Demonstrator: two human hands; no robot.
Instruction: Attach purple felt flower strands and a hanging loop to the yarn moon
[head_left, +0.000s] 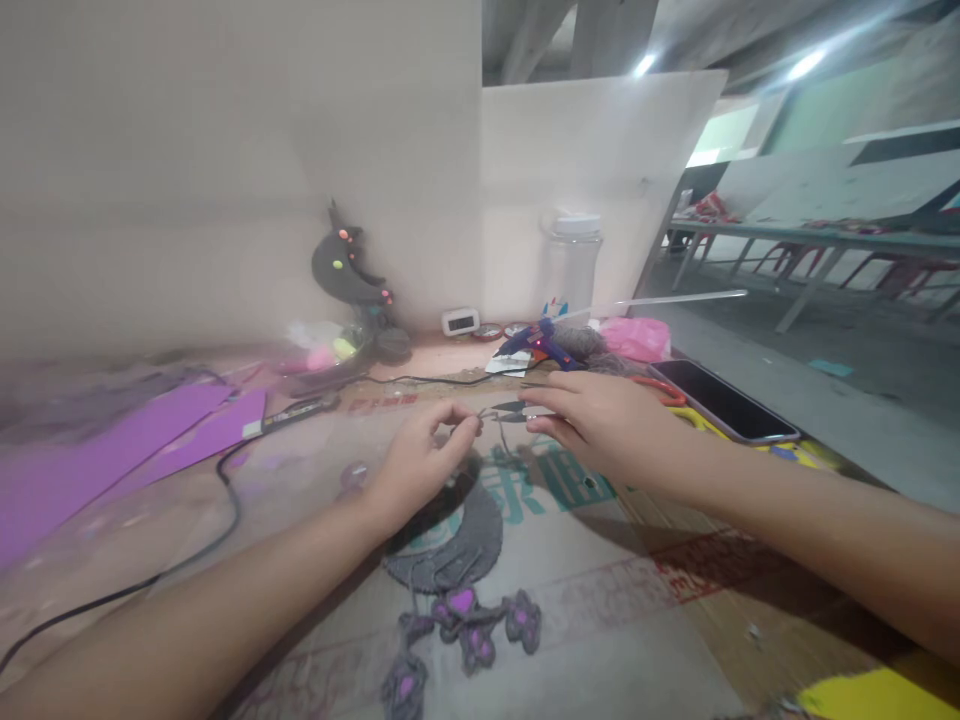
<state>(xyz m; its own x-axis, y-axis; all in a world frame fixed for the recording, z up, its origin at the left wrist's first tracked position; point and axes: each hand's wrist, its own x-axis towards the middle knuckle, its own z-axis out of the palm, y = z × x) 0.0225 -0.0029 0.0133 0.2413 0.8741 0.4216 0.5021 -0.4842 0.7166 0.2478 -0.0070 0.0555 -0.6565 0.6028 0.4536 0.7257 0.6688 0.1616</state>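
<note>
My left hand is pinched on a thin strand that I cannot make out clearly. My right hand holds small black thread snips, whose tips point left towards the pinched fingers. Both hands hover over a cardboard sheet on the table. Just below them lies a grey crescent-shaped felt piece with purple-and-grey felt flowers hanging from it.
A finished dark crescent ornament leans on the back wall. A blue glue gun, clear jar, small white clock, pink bag and phone sit behind. Purple foam sheets and a black cable lie left.
</note>
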